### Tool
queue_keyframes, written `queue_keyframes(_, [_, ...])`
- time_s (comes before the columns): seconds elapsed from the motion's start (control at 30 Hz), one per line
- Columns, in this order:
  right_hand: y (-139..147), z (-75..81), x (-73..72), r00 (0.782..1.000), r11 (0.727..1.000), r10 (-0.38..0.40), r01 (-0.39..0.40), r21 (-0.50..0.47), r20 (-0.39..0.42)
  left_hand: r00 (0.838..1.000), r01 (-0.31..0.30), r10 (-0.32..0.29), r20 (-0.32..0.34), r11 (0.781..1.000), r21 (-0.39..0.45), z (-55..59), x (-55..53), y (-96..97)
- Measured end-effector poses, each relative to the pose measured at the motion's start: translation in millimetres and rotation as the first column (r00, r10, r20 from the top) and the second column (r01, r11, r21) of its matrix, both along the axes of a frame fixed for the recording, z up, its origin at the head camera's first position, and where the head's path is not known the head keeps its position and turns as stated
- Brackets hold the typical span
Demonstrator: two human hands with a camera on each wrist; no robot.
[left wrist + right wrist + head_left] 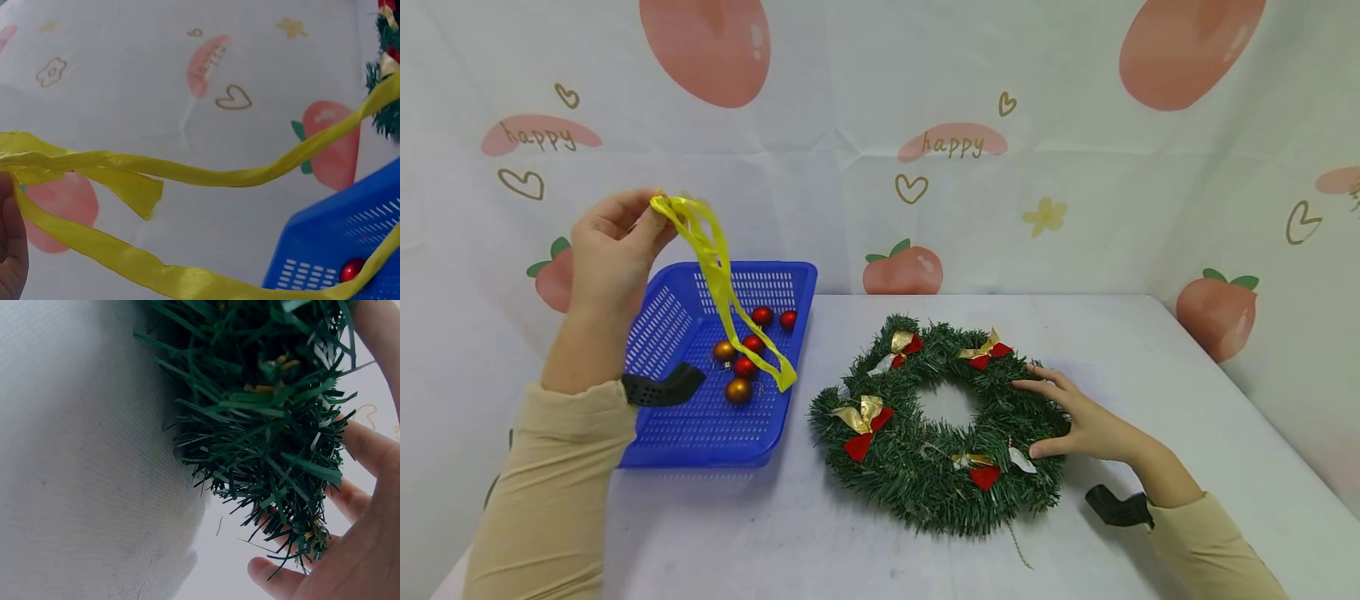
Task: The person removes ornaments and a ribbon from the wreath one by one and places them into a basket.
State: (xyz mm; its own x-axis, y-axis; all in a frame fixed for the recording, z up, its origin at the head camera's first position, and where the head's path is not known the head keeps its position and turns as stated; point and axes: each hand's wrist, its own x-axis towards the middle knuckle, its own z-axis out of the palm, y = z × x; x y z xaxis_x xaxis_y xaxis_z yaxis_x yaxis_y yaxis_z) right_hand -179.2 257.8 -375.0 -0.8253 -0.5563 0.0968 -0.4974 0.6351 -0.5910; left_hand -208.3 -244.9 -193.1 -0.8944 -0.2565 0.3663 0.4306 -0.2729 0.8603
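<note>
My left hand (617, 242) is raised above the basket and pinches a yellow ribbon (718, 279) near its top. The ribbon hangs in a long loop, its low end in front of the basket's right side. In the left wrist view two strands of the ribbon (212, 177) run away from the fingertips. A green wreath (880, 479) lies on the table with gold, red and white bows on it. Spread fingers of my right hand (1086, 421) rest on the wreath's right side. The right wrist view shows green bristles of the wreath (262, 425) against the fingers.
A blue plastic basket (700, 450) stands on the left of the white table (850, 558), with several red and gold baubles (739, 391) inside. Behind the table hangs a white cloth (827, 108) printed with peach-like fruit. A thin wire end pokes out below the wreath.
</note>
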Motion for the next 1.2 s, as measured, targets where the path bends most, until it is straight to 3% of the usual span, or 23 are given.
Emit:
queue_keyframes(0.23, [0.0,0.0,0.0,1.0,1.0,0.0,0.0,0.0,0.001,0.992,-0.075,0.084,0.096,0.993,-0.091,-13.7,-10.0,-8.7])
queue_keyframes(0.33, [-0.2,0.6,0.1,1.0,1.0,-0.002,0.002,0.002,0.0,0.986,-0.087,0.11,0.124,0.981,-0.173,-20.5,-13.1,-10.5])
queue_keyframes(0.6, [-0.8,1.7,0.6,1.0,1.0,0.001,-0.001,0.003,0.003,0.988,-0.03,0.072,0.136,0.957,-0.287,-40.0,-23.4,-12.8])
queue_keyframes(0.67, [-0.7,1.6,0.5,1.0,1.0,0.0,0.0,0.003,0.004,0.985,-0.032,0.087,0.147,0.938,-0.346,-44.7,-26.0,-13.2])
queue_keyframes(0.8, [-0.4,1.0,0.2,1.0,1.0,0.0,0.0,0.003,0.002,0.973,-0.072,0.18,0.143,0.83,-0.553,-52.7,-29.2,-12.5])
queue_keyframes(0.9, [-0.3,0.5,0.0,1.0,1.0,0.0,0.0,0.003,0.0,0.966,-0.099,0.236,0.109,0.721,-0.686,-57.0,-31.6,-11.2])
queue_keyframes(0.97, [-0.3,0.1,0.1,1.0,1.0,-0.001,0.001,0.004,-0.002,0.966,-0.097,0.239,0.095,0.678,-0.729,-59.5,-33.4,-10.5])
queue_keyframes(1.07, [-0.4,-0.6,0.0,1.0,1.0,-0.003,0.003,0.007,-0.009,0.963,-0.082,0.255,0.088,0.59,-0.804,-62.7,-34.0,-9.2])
queue_keyframes(1.2, [-0.7,-1.2,-0.1,1.0,1.0,-0.005,0.005,0.009,-0.016,0.96,-0.044,0.261,0.104,0.505,-0.862,-67.1,-35.2,-8.6])
